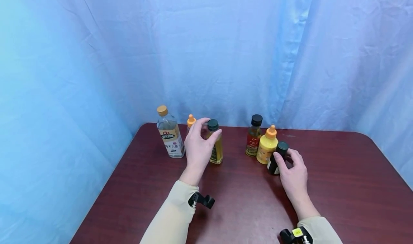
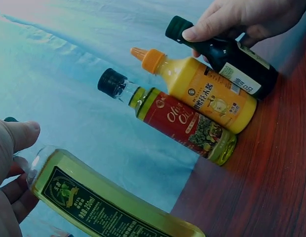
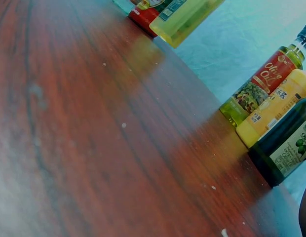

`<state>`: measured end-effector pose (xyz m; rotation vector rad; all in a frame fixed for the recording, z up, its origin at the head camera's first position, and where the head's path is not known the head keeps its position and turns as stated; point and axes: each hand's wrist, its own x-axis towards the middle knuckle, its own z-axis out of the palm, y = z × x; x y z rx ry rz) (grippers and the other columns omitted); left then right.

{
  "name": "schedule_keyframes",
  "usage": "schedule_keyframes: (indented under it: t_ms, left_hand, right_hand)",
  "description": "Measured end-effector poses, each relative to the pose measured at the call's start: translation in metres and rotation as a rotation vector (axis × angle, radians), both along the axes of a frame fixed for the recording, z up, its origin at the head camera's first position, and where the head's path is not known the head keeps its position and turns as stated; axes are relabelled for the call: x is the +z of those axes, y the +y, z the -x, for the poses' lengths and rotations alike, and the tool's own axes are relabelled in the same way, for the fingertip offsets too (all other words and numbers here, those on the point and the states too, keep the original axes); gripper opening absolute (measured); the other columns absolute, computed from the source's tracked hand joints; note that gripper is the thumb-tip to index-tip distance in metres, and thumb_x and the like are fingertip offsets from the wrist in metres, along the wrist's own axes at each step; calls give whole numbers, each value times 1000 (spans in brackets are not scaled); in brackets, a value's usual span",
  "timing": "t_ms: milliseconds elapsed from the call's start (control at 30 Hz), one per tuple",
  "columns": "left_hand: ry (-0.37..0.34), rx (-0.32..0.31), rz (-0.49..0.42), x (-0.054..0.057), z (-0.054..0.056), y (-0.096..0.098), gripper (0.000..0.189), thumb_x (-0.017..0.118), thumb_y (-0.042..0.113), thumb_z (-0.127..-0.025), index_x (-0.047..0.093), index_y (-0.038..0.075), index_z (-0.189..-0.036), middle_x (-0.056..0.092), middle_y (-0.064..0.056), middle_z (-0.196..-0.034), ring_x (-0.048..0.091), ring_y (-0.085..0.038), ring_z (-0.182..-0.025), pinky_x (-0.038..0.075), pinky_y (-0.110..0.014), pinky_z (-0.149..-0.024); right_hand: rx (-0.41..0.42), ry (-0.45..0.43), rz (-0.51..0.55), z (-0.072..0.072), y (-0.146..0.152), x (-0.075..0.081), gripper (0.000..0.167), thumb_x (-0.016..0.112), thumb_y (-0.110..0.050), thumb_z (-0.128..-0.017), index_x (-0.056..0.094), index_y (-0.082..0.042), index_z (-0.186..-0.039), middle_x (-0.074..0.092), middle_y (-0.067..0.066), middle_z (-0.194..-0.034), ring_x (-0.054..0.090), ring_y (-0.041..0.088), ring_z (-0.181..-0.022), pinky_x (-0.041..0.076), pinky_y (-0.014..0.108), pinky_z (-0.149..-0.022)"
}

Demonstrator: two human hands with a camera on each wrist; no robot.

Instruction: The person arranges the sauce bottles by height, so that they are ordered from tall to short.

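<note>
My left hand (image 1: 197, 149) holds a clear square oil bottle (image 1: 218, 151) by its neck, just under the dark green cap. Its dark label with green olives (image 2: 69, 192) faces the left wrist camera. On the right, my right hand (image 1: 295, 174) grips a dark green olive oil bottle (image 2: 249, 66), thumb and fingers round the neck. Against that bottle stands a yellow squeeze bottle (image 1: 267, 149) with an orange nozzle. Beside this is an olive oil bottle (image 1: 253, 140) with a red label and black cap. Whether the left bottle touches the table cannot be told.
A tall white vinegar bottle (image 1: 172, 140) with a tan cap stands at the left. An orange-nozzled bottle (image 1: 191, 121) is mostly hidden behind my left hand. The dark red table (image 1: 232, 201) ends at a light blue curtain (image 1: 209, 57) behind the bottles.
</note>
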<state>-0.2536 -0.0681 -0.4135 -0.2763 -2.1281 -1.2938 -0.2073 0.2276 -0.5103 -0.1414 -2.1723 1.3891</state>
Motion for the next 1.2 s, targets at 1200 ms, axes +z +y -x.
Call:
schedule_keyframes:
  t_ms: [1200]
  left_hand:
    - [-73,-73,386,10,3,-9,69,84,23,-102,51,19,-163,70,-8,-133,72,-26,-106,61,-46,-78]
  right_hand:
    - [-3,14,-8,1,-1,1,31,78,-26,-107,74,-5,-129,66,-3,-121,59,0,-115,47,14,-101]
